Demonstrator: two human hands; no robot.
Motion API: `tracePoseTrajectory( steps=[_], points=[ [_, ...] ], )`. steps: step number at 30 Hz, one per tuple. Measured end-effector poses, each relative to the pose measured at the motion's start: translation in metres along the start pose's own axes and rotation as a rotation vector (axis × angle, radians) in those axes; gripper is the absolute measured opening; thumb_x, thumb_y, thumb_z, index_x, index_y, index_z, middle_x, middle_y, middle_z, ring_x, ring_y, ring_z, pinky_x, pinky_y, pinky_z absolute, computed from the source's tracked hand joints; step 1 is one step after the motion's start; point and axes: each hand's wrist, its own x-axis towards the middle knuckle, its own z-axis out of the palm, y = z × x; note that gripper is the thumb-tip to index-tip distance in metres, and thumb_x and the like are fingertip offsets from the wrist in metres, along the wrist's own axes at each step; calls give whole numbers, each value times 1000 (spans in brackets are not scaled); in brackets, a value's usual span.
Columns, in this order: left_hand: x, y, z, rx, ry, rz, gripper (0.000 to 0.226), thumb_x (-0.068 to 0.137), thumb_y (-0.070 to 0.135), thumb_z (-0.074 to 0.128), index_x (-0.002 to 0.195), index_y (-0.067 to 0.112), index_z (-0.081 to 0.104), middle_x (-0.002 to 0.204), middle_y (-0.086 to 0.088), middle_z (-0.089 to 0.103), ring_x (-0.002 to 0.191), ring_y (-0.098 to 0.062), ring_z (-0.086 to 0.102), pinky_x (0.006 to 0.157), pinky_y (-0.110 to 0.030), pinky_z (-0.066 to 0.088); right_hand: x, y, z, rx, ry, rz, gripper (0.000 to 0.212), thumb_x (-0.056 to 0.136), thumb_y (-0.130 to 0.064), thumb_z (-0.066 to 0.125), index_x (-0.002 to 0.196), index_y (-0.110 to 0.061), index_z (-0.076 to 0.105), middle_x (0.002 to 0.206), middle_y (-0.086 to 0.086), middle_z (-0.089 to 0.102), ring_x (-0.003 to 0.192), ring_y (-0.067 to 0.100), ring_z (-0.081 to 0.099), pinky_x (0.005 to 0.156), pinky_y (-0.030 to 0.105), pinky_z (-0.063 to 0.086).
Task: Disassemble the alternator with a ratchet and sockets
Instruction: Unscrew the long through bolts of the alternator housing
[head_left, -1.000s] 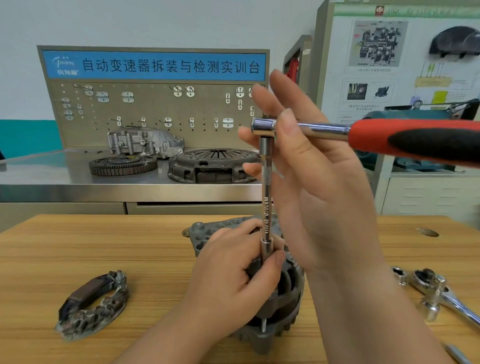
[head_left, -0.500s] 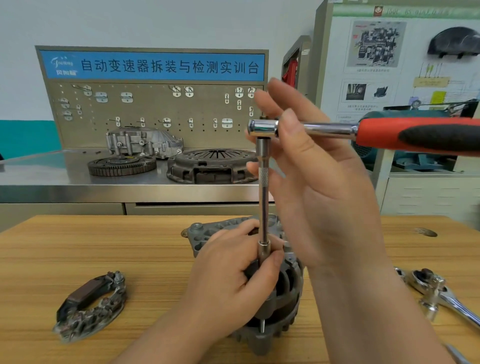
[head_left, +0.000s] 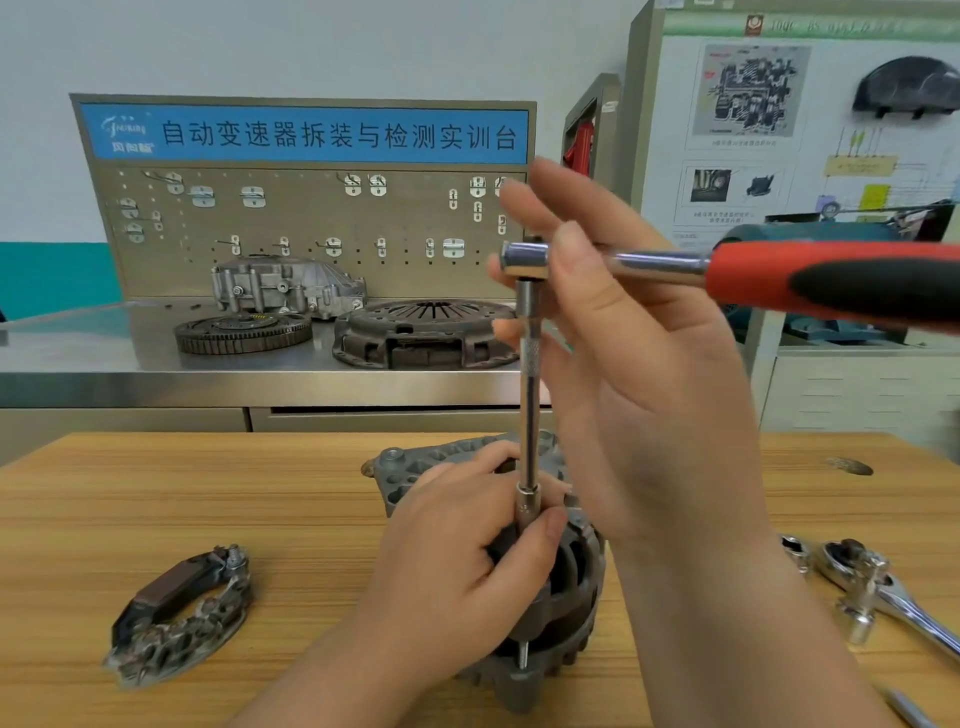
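Alternator (head_left: 579, 592) upright on the wooden bench (head_left: 156, 493): a left hand (head_left: 457, 561) clasps its housing beside the socket (head_left: 525, 506), a right hand (head_left: 649, 389) pinches the red-handled ratchet (head_left: 831, 280) atop the extension bar (head_left: 529, 405) directly above, barely swung since a second ago, so the bolt is likely still seated.

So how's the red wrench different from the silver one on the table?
The red wrench has a red and black grip; the silver wrench is bare metal. The red wrench is held up in the right hand with a long bar fitted; the silver wrench lies on the table. Both have shiny heads.
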Motion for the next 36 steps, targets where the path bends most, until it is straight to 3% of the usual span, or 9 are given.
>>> tracePoseTrajectory(
  steps=[4, 9, 14, 16, 20, 26, 29, 32, 36],
  points=[
    [0, 1, 0, 35, 5, 22, 31, 95, 42, 39, 66, 32, 36, 69, 13, 46, 67, 5, 44, 60, -23, 30, 0, 2, 2, 65, -27, 61, 27, 90, -33, 52, 115, -31, 63, 126, -6, 66, 100, 18, 69, 79, 28, 51],
    [0, 0, -1, -26, 4, 40, 44, 99, 48, 33, 63, 24, 42, 68, 19, 44, 76, 12, 47, 64, -21, 30, 3, 2, -3, 258, -27, 236, 51, 82, -47, 41, 122, -18, 56, 102, -2, 75, 83, 21, 72, 74, 28, 55],
    [0, -1, 0, -22, -5, 37, 30, 94, 33, 40, 68, 24, 52, 75, 28, 49, 74, 3, 50, 62, -28, 37, 4, 1, -4, 70, -43, 57, 20, 91, -28, 53, 105, -27, 67, 106, -5, 72, 89, 15, 66, 73, 25, 52],
    [0, 0, -1, -22, -15, 36, 29, 94, 33, 40, 71, 25, 56, 79, 24, 55, 79, 0, 54, 66, -31, 42, 4, -2, -5, -44, -60, -24, 21, 89, -21, 55, 101, -30, 69, 112, -7, 70, 99, 14, 66, 76, 26, 50],
    [0, 1, -1, -14, -2, 61, 25, 97, 42, 38, 73, 41, 35, 76, 28, 46, 75, 5, 49, 64, -23, 32, 3, -1, -5, 81, -77, 49, 26, 93, -28, 48, 114, -27, 64, 123, -5, 67, 95, 20, 70, 79, 29, 50],
    [1, 3, -2, 16, 3, 87, 26, 97, 43, 38, 73, 46, 29, 74, 33, 42, 78, 15, 45, 64, -18, 29, 4, 1, -7, 245, -79, 218, 47, 85, -46, 38, 116, -16, 57, 102, 1, 75, 79, 22, 72, 72, 28, 56],
    [1, 3, -3, -11, -24, 58, 24, 91, 34, 42, 71, 46, 44, 82, 30, 54, 88, 9, 53, 67, -27, 40, 4, 2, -8, 97, -53, 131, 31, 94, -40, 44, 111, -21, 61, 105, 3, 74, 85, 19, 69, 73, 28, 53],
    [0, 3, -2, -25, -70, -6, 27, 90, 36, 42, 81, 29, 66, 95, 18, 67, 109, -3, 58, 83, -42, 48, 4, 0, -9, -58, -28, -16, 23, 91, -26, 52, 109, -28, 66, 120, -1, 69, 104, 18, 66, 85, 31, 48],
    [1, 3, -2, -15, -7, 44, 24, 90, 33, 44, 67, 40, 41, 80, 30, 54, 85, 9, 53, 65, -28, 40, 3, 1, -6, 87, -60, 63, 28, 93, -33, 46, 116, -29, 62, 126, -6, 66, 100, 21, 70, 79, 28, 53]
  ],
)
